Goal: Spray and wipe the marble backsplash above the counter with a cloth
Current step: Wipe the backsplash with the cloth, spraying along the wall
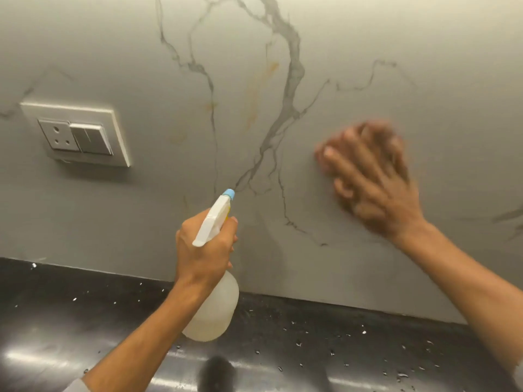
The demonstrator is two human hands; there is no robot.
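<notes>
We see the marble backsplash (pixel 325 66), pale grey with dark veins and some faint orange streaks, standing upright above the counter, a translucent spray bottle (pixel 213 309) with white trigger head and blue nozzle pointing at it, and the cloth hidden by blur.

Head camera faces the backsplash (pixel 283 66) closely, tilted down over the counter (pixel 85 321).

Right hand (pixel 370 179) blurred; cloth hidden beneath
</notes>
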